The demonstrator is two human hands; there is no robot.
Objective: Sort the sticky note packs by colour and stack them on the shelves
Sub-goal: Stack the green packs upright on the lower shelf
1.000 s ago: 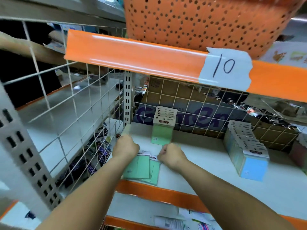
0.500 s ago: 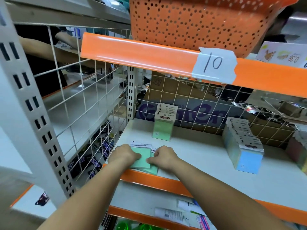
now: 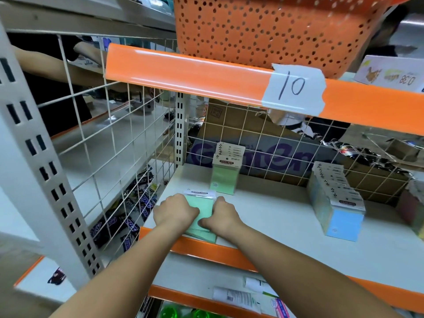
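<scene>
**Trainee:** Which step is in hand?

**Instructor:** Squaring up the green packs. The left hand [image 3: 175, 211] and the right hand [image 3: 221, 218] press in from either side of a small pile of green sticky note packs [image 3: 202, 212], which lies flat at the near left edge of the shelf [image 3: 275, 216]. Both hands have curled fingers grasping the sides of the pile. By my reading, the colours are already separated and this pile is being gathered for stacking.

**Trainee:** What does the next move call for?

**Instructor:** Probably lifting the pile as one block and setting it upright against the standing green stack [image 3: 224, 173] at the far left, by the wire back panel [image 3: 286, 143]. Keep even pressure from both sides; loose packs can slide apart.

**Trainee:** And the other colours?

**Instructor:** A row of blue packs [image 3: 337, 203] stands well apart on the right. Another stack at the far right is cut off by the frame; its colour cannot be told.

**Trainee:** Anything else unclear?

**Instructor:** The fingertips are hidden behind the knuckles. The number of packs in the pile cannot be counted.
</scene>
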